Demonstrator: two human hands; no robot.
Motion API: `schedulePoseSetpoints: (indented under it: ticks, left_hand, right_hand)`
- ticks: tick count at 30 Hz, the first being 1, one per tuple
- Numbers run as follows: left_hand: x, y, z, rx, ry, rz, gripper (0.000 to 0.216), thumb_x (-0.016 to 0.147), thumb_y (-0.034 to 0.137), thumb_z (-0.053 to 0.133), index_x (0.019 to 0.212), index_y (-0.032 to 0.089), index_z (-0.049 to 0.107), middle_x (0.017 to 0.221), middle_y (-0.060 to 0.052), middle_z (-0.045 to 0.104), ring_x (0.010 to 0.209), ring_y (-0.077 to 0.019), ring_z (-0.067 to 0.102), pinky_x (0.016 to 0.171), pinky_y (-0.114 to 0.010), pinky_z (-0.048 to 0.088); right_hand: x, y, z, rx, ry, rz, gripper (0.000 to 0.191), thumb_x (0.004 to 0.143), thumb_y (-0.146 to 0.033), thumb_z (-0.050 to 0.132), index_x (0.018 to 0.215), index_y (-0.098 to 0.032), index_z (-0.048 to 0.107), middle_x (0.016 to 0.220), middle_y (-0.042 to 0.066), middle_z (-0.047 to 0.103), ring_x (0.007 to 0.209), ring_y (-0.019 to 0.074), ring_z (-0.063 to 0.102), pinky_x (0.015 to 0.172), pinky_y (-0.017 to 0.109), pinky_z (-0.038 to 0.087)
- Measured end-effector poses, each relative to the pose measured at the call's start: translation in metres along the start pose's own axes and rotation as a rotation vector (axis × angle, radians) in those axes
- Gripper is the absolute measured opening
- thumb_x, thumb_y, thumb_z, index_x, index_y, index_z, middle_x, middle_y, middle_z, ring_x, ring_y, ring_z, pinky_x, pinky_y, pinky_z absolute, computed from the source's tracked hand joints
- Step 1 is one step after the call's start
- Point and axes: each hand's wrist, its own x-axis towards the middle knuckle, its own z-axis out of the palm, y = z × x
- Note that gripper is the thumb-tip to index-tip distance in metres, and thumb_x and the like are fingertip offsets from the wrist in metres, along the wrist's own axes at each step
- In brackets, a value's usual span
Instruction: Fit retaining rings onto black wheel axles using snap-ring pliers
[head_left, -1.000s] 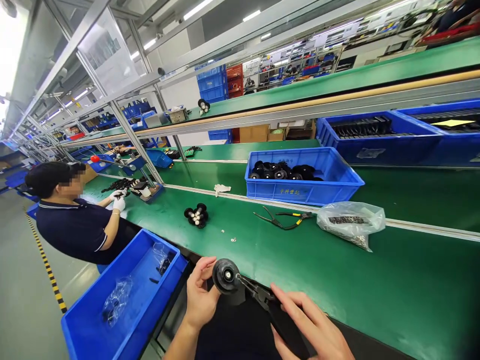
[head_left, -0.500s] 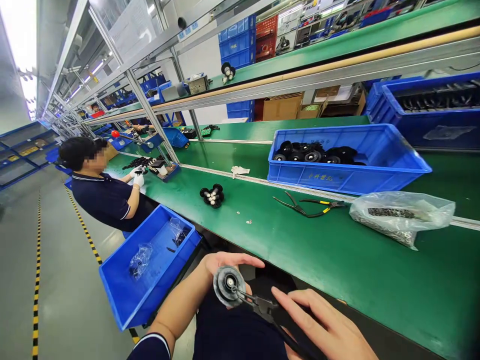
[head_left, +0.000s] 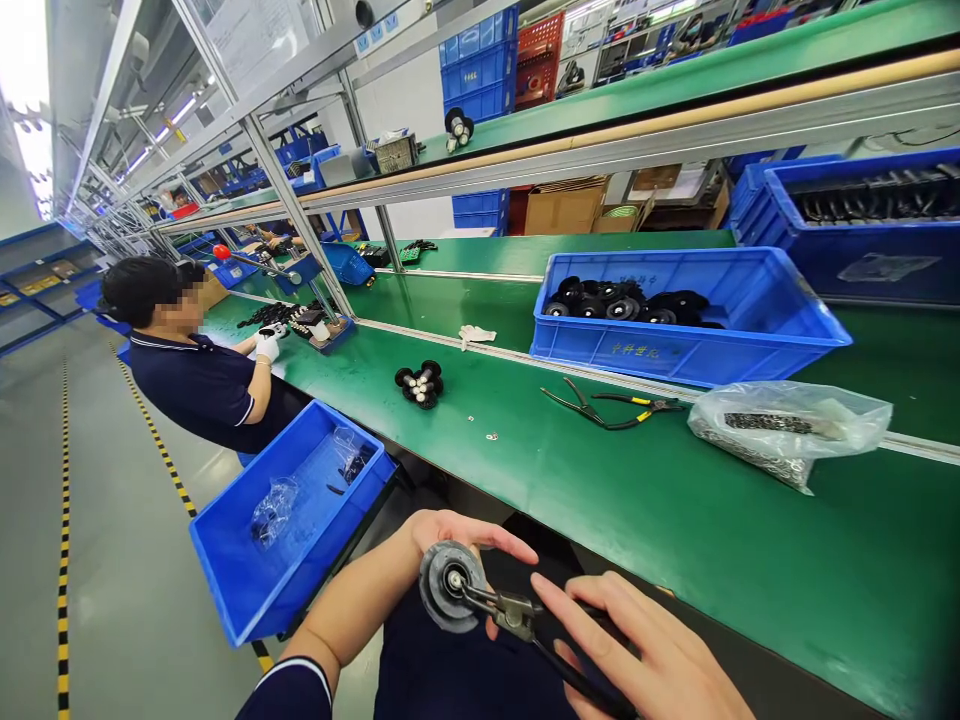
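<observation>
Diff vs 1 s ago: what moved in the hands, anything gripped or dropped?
The left hand rolled from pinching the wheel at its rim to cupping it from behind; its face now reads grey, not black. The right hand keeps the pliers, tips at the hub. Nothing let go. Spare pliers, bag and blue bin lie where they were.

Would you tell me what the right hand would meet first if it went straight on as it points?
Probably the round wheel in the left hand: the pliers in the right hand point at its hub; depth unclear.
</observation>
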Motion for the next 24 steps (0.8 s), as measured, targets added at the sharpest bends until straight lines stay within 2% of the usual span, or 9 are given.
schedulePoseSetpoints:
  ticks: [5, 10, 14, 17, 20, 24]
  left_hand:
    - [-0.002, 0.004, 0.0, -0.067, -0.069, -0.046, 0.097, 0.056, 0.067, 0.092, 0.133, 0.014, 0.067, 0.088, -0.015, 0.084, 0.088, -0.042, 0.083, 0.073, -0.051, 0.064]
    - [0.0, -0.005, -0.012, -0.125, -0.259, -0.161, 0.109, 0.058, 0.059, 0.093, 0.15, 0.014, 0.054, 0.097, -0.02, 0.084, 0.098, -0.0468, 0.082, 0.077, -0.055, 0.064]
    - [0.011, -0.023, -0.029, -0.154, -0.473, -0.045, 0.129, 0.05, 0.06, 0.098, 0.159, 0.018, 0.043, 0.112, -0.02, 0.083, 0.1, -0.0474, 0.082, 0.079, -0.059, 0.064]
    - [0.017, -0.031, -0.036, -0.137, -0.554, -0.036, 0.141, 0.049, 0.057, 0.102, 0.165, 0.014, 0.034, 0.104, -0.019, 0.085, 0.096, -0.0468, 0.082, 0.083, -0.062, 0.063]
    - [0.017, -0.033, -0.039, -0.137, -0.558, -0.042, 0.145, 0.051, 0.055, 0.103, 0.166, 0.005, 0.03, 0.092, -0.017, 0.084, 0.098, -0.0466, 0.082, 0.09, -0.059, 0.062]
    - [0.016, -0.031, -0.04, -0.126, -0.573, -0.055, 0.146, 0.047, 0.053, 0.105, 0.165, 0.002, 0.036, 0.082, -0.015, 0.082, 0.099, -0.0482, 0.081, 0.096, -0.061, 0.058]
  right_hand:
    - [0.001, 0.005, -0.003, -0.027, 0.012, -0.046, 0.05, 0.094, -0.018, 0.055, 0.144, -0.018, 0.063, 0.105, 0.009, 0.071, 0.093, 0.0196, 0.072, 0.082, 0.03, 0.06]
    - [-0.004, 0.008, -0.004, -0.067, 0.009, -0.044, 0.05, 0.095, -0.017, 0.056, 0.143, -0.021, 0.067, 0.109, 0.008, 0.072, 0.097, 0.0188, 0.071, 0.087, 0.03, 0.059]
    - [-0.004, 0.01, -0.007, -0.087, 0.043, -0.073, 0.043, 0.099, -0.017, 0.053, 0.138, -0.024, 0.071, 0.112, 0.009, 0.07, 0.102, 0.0195, 0.068, 0.093, 0.032, 0.056]
    - [-0.001, 0.011, -0.011, -0.089, 0.051, -0.079, 0.046, 0.097, -0.01, 0.049, 0.134, -0.023, 0.073, 0.112, 0.009, 0.069, 0.104, 0.02, 0.066, 0.095, 0.033, 0.055]
    - [0.0, 0.011, -0.012, -0.053, 0.0, -0.076, 0.057, 0.089, -0.003, 0.048, 0.139, -0.022, 0.07, 0.109, 0.01, 0.068, 0.094, 0.0191, 0.065, 0.081, 0.03, 0.056]
    - [-0.001, 0.011, -0.01, 0.002, -0.099, -0.073, 0.073, 0.082, -0.001, 0.047, 0.15, -0.021, 0.062, 0.104, 0.01, 0.067, 0.085, 0.0182, 0.064, 0.068, 0.027, 0.055]
